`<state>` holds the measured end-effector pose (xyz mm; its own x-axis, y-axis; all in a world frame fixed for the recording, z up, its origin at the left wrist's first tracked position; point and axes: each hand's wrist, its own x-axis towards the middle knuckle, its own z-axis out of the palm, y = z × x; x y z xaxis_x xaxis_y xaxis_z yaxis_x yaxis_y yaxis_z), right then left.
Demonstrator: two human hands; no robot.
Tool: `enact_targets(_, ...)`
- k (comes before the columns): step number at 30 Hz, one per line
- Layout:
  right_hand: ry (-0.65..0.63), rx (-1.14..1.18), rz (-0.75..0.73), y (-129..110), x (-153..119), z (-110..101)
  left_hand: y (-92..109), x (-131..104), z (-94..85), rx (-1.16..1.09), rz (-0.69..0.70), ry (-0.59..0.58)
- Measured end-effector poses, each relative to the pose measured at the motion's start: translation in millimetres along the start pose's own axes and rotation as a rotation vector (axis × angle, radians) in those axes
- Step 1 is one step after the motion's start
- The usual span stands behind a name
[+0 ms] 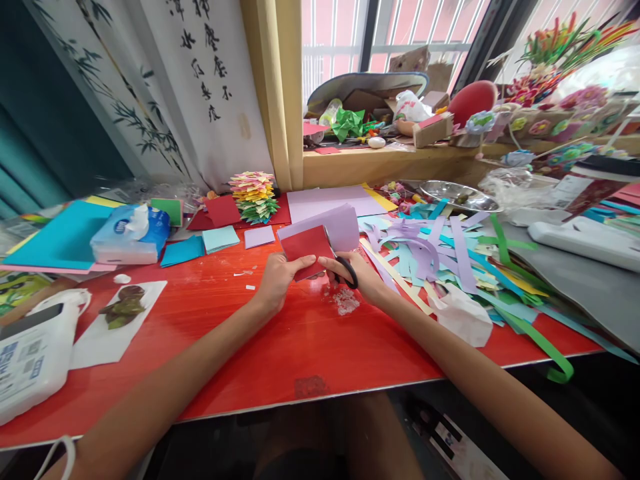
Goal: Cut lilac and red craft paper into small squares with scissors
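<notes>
My left hand (274,283) pinches a red paper square (306,245) together with a larger lilac sheet (345,225) behind it. My right hand (369,277) is closed around black-handled scissors (351,272), whose blade lies along the right edge of the red square. The lilac sheet curls upward beyond the blade. Both hands hover over the middle of the red table (225,373). Just beyond them lie small stacks of cut paper: blue (183,251), pale teal (221,239) and lilac (259,237).
Paper strips (425,247) are heaped on the right, near a metal plate (463,195). A layered paper cone (253,197) stands at the back. At left are a tissue pack (131,235), blue sheets (60,230) and a white device (33,363). The table's front edge is close.
</notes>
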<state>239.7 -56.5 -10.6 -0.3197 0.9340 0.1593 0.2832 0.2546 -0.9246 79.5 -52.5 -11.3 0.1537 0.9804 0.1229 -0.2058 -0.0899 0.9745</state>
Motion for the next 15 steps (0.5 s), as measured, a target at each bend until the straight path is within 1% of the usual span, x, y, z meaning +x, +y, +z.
enact_targets(3, 0.007, -0.01, -0.008, 2.3, -0.1, 0.3, -1.0, 0.4, -0.9, 0.003, -0.011, 0.006)
enact_targets(9, 0.044, 0.02, 0.021, 2.1, -1.7, 2.6, -0.6, 1.2, -1.6, 0.007, -0.016, 0.019)
enact_targets(15, 0.001, 0.073, 0.12, -5.1, -2.4, 3.1, -1.3, -0.2, -1.0, 0.062, 0.007, 0.008)
